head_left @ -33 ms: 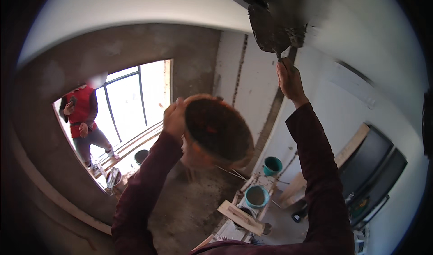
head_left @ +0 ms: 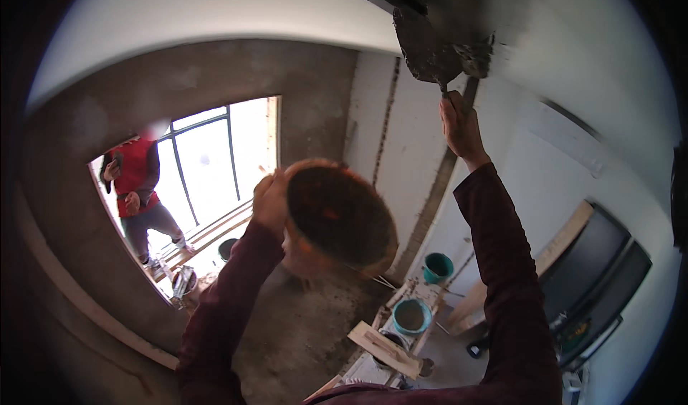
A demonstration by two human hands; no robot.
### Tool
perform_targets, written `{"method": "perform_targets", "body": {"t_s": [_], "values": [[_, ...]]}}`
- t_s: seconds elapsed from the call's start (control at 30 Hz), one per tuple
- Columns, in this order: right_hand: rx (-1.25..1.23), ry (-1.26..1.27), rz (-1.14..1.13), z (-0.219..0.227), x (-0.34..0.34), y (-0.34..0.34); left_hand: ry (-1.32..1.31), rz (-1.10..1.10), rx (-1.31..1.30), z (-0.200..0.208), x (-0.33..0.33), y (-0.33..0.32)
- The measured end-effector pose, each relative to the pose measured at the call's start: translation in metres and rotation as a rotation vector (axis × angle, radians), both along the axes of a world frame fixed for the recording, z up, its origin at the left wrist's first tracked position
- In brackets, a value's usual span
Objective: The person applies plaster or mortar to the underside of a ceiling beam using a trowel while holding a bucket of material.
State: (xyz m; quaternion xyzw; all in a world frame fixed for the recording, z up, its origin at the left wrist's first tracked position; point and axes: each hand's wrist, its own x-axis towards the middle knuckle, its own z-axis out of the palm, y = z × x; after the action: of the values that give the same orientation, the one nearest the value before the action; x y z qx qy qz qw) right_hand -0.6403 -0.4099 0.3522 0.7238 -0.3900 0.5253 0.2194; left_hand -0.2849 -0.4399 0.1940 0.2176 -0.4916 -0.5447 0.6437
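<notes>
My left hand (head_left: 271, 203) grips the rim of a round orange-brown bucket (head_left: 304, 256), which is tilted so that its dark inside faces me. The bucket is a little blurred, and I cannot make out how much it contains. Raised high at the upper right, my right hand (head_left: 463, 131) is closed round the handle of a trowel (head_left: 424, 52). Dark wet mortar covers the trowel's blade, which is up against the top of the wall. A lump of mortar (head_left: 475, 59) clings beside the blade, partly blurred.
A person in a red vest (head_left: 136, 165) stands at the window opening on the left. Below me, a plank platform holds a green bucket (head_left: 438, 267), a teal bucket of grey mix (head_left: 411, 316) and a wooden float (head_left: 383, 348). Dark glossy panels (head_left: 584, 269) lean at the right.
The bucket in my left hand has shifted slightly left and down. My right hand and the trowel stay nearly in place. The room behind has slid slightly to the right in view.
</notes>
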Motion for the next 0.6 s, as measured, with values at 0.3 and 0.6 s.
{"method": "perform_targets", "body": {"t_s": [0.3, 0.6], "values": [[-0.202, 0.078, 0.173, 0.040, 0.011, -0.062, -0.086, 0.548, 0.046, -0.105, 0.086, 0.075], [-0.332, 0.160, 0.247, 0.062, 0.018, -0.100, -0.333, 0.875, 0.177, -0.165, 0.104, 0.149]]}}
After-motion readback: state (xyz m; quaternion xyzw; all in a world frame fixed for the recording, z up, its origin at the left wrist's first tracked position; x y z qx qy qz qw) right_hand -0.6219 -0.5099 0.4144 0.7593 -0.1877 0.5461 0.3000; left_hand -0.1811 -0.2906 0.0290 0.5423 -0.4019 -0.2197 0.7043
